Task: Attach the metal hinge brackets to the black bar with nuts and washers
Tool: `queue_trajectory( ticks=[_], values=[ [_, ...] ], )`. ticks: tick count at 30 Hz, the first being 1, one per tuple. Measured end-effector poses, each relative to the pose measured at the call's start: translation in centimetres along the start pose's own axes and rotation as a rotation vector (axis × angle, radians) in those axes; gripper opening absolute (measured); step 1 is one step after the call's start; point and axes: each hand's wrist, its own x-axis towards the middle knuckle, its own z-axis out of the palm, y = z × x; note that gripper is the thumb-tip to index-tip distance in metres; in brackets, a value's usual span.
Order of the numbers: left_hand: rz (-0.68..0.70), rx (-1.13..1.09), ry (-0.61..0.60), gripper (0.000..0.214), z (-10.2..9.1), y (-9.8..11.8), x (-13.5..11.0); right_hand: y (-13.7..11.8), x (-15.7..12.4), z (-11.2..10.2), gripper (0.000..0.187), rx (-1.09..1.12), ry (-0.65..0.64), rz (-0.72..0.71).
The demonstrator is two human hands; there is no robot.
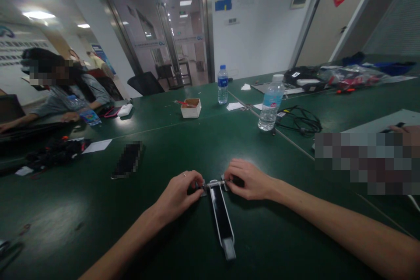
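Note:
A long narrow black device with grey ends (222,214) lies on the green table (183,140), pointing toward me. At its far end sits a small grey crosspiece. My left hand (179,194) pinches the left side of that crosspiece with curled fingers. My right hand (247,180) pinches its right side, fingers closed too. Both forearms rest low over the table.
A dark phone (127,160) lies to the left. Farther back stand a small white box (191,107) and two water bottles (271,103), (222,84), with black cables (300,121) beside them. A seated person (62,92) works at the far left. Clutter fills the right rear.

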Motion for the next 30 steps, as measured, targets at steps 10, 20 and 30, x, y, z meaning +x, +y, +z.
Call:
queue_trajectory(
  ticks=[10,20,30],
  values=[
    [-0.005,-0.026,0.002,0.014,-0.15,0.04,0.01,-0.04,-0.11,-0.11,0.006,0.001,-0.005,0.008],
    [0.009,-0.013,0.012,0.014,-0.12,0.08,-0.03,0.11,-0.13,0.02,0.005,0.006,-0.001,0.008],
    [0.001,-0.011,0.005,0.018,0.11,-0.26,0.07,0.14,-0.16,0.01,0.006,0.009,-0.009,0.009]
  ],
)
